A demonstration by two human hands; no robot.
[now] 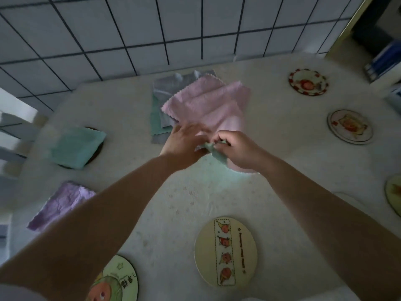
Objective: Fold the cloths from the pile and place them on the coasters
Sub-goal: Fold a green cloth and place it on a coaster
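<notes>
A pile of cloths [191, 105] was seen at the middle of the table's far edge, against the tiled wall [152, 29]. A pink cloth [206, 103] lay on top of the pile, with grey and green cloths showing beneath it at the left side.

Both hands were held together just in front of the pile. The right hand [236, 148] was curled, and a corner of a green cloth [213, 152] was pinched in its fingers; the rest of that cloth was hidden under the hands. The left hand [184, 142] was blurred: its fingers were stretched forward onto the pink cloth's near edge, and whether anything was gripped by it could not be told.

Towards the table's left edge, a folded teal cloth [76, 146] was resting on a dark coaster [97, 151], of which only the rim was visible. Nearer along the same edge, a folded purple cloth [63, 203] was lying; what it lay on could not be seen.

Bare coasters were spread over the rest of the white table [173, 203]: a red-rimmed one [308, 82] at the far right corner, a pale one [350, 127] below it by the right edge, a third [393, 194] cut off by the frame at the right edge, an oval-looking one with a strip of fruit pictures [225, 252] near the front edge, and a green one [117, 279] at the front left, partly hidden by the left forearm.
</notes>
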